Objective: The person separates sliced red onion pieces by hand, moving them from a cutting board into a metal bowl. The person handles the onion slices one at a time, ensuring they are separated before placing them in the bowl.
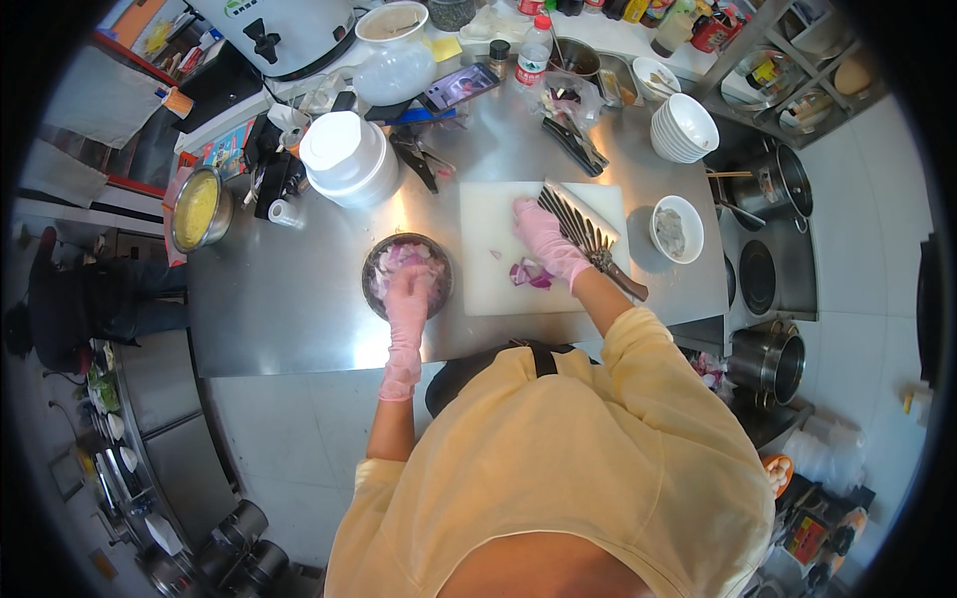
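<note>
My left hand [408,293], in a pink glove, reaches into a round metal bowl [365,278] of chopped red onion [396,260]; its fingertips are among the pieces, and whether they grip any cannot be told. On the white cutting board [486,291] rests my right hand [540,230], also gloved in pink, its fingers curled at the upper middle; what is under them is hidden. A cleaver-like knife [579,213] with a patterned blade and wooden handle lies slanted along that hand's right side. Several red onion pieces [529,274] lie on the board just below the hand.
A white bowl with pale food [677,229] stands right of the board, stacked white bowls [684,128] behind it. White tubs [349,161], black-handled tools [574,146], a phone [460,87] and a bottle [533,52] stand or lie farther back. Another person [97,291] is at far left.
</note>
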`<action>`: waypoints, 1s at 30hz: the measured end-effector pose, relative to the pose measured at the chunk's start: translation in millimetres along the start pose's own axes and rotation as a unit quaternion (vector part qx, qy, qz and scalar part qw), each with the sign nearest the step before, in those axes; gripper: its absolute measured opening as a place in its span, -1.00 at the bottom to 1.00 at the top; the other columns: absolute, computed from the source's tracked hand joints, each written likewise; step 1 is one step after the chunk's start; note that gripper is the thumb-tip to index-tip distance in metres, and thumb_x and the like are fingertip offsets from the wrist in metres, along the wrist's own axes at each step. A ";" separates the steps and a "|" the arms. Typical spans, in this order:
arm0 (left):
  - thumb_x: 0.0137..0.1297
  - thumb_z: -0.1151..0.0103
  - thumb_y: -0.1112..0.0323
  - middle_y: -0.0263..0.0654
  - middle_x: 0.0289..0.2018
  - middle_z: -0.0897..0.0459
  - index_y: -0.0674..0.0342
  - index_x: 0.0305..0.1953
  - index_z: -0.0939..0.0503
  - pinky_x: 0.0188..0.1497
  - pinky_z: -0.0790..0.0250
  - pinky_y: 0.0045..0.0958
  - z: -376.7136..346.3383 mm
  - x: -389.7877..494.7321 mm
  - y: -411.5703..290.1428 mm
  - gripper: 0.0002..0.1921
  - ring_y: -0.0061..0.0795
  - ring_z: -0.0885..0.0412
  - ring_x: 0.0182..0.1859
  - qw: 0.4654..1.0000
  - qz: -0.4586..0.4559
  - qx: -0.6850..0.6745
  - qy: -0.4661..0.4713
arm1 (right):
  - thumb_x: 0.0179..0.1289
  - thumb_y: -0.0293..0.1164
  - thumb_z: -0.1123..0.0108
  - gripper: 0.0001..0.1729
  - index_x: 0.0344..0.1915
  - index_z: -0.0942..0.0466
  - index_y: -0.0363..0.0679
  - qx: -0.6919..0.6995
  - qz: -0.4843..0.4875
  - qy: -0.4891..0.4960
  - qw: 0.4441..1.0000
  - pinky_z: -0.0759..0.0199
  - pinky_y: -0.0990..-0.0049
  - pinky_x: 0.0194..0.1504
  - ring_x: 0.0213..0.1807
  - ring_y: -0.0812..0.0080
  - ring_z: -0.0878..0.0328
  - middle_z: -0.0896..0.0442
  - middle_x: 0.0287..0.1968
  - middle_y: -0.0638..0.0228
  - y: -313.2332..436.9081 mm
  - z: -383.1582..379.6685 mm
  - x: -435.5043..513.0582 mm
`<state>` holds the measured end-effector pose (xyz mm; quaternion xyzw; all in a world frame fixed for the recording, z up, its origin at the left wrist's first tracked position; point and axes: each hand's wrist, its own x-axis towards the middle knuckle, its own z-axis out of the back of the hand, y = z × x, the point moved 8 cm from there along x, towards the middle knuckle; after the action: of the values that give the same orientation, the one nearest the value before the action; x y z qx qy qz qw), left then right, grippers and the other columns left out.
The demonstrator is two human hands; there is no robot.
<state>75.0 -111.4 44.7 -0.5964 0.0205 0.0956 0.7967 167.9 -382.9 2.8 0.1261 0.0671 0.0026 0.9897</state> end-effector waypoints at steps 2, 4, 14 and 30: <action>0.23 -0.03 0.48 -0.29 -0.29 -0.60 0.29 -0.22 -0.58 -0.38 -0.40 -0.57 1.3 -0.1 5.0 -0.86 -0.59 -0.53 -0.43 1.000 0.011 -0.016 0.002 | 0.14 -0.47 -0.04 -0.81 -0.20 -0.46 -0.14 -0.049 -0.045 -0.010 0.998 -0.53 0.25 -0.28 -0.18 0.15 -0.62 -0.56 -0.18 0.05 1.3 -4.6 -1.4; 0.24 -0.02 0.49 -0.30 -0.31 -0.60 0.28 -0.21 -0.58 -0.39 -0.39 -0.58 2.3 -0.9 13.1 -0.85 -0.60 -0.52 -0.44 0.998 0.052 -0.041 0.004 | 0.15 -0.50 -0.03 -0.83 -0.22 -0.47 -0.14 -0.064 -0.022 -0.019 0.998 -0.54 0.28 -0.31 -0.18 0.18 -0.62 -0.58 -0.19 0.06 6.7 -7.0 1.5; 0.33 0.01 0.45 -0.49 -0.52 -0.50 0.22 -0.17 -0.59 -0.46 -0.26 -0.68 27.2 -1.5 24.2 -0.85 -0.74 -0.38 -0.51 0.989 0.092 -0.108 -0.040 | 0.04 -0.48 -0.18 -0.73 -0.19 -0.47 -0.18 0.345 0.102 0.105 0.927 -0.49 0.36 -0.34 -0.35 0.29 -0.61 -0.59 -0.32 0.11 84.8 -6.4 -12.4; 0.34 -0.08 0.32 -0.27 -0.24 -0.62 0.33 -0.02 -0.50 -0.24 -0.46 -0.58 22.9 -9.9 25.6 -0.73 -0.57 -0.60 -0.30 0.963 0.159 -0.219 0.004 | 0.12 -0.58 -0.09 -0.46 0.16 -0.33 -0.19 0.541 0.211 0.200 0.789 -0.29 0.44 0.11 0.04 0.31 -0.46 -0.51 0.03 0.18 195.2 -26.5 -48.9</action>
<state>58.9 -84.0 28.5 -0.7459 0.0967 0.2209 0.6209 118.3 -188.3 32.6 0.6490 0.2255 0.1994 0.6987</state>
